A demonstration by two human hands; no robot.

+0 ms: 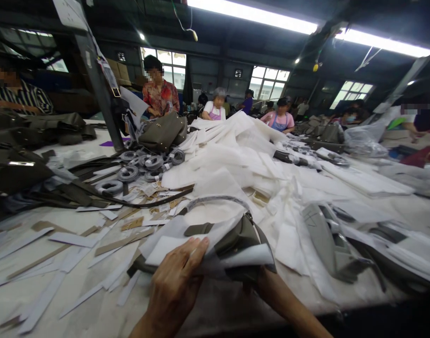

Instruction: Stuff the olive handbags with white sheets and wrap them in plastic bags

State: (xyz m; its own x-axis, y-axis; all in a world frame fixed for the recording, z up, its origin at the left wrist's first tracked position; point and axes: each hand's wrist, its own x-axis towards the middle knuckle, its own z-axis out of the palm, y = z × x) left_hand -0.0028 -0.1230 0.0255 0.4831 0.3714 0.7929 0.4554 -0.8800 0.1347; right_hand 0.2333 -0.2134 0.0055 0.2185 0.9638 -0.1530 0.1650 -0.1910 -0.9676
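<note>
An olive-green handbag [238,239] lies tilted in front of me, its looped handle [218,199] wrapped in clear film and pointing away. White foam sheets [168,251] cover parts of it. My left hand [179,272] is closed on the bag's left side, its fingers together over the foam and the thumb toward me. At the right end, my right hand [266,281] reaches under the bag and grips it from below; most of its fingers are hidden.
A large heap of white foam sheets [236,145] fills the table's middle. Rolled grey straps [153,162], paper strips [74,239] and more olive bags [165,131] lie to the left. A grey-green wrapped bag [327,239] is at right. Several co-workers [161,91] are behind.
</note>
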